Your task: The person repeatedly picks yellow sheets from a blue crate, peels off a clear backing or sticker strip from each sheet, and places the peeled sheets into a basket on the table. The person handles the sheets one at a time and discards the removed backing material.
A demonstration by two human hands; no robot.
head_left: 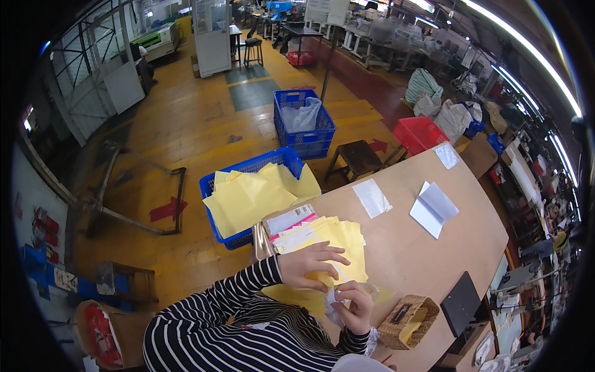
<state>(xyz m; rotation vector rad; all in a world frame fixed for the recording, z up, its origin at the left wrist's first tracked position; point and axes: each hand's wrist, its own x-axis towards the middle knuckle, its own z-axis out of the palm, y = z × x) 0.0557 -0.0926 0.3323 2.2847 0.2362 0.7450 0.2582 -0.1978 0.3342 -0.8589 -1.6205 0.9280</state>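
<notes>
A stack of yellow sheets point(347, 239) lies on the table in front of me, with a few white papers point(296, 238) at its left. Over the near part of the stack is my left hand point(310, 263), its fingers spread and curved; nothing shows in its grip. Close beside it, my right hand point(354, 306) is closed, thumb and fingers pinching a white crumpled piece point(333, 310) that looks like thin paper or plastic. The fingers hide part of that piece. Some yellow material shows below both hands, partly covered by my sleeves.
A wicker basket point(392, 328) holding yellow pieces stands right of my right hand. Beyond it lies a black flat panel point(462, 302). An open notebook point(434, 209) and a clear plastic sheet point(372, 198) rest farther up the table. Blue crates point(217, 218) adjoin the far left edge.
</notes>
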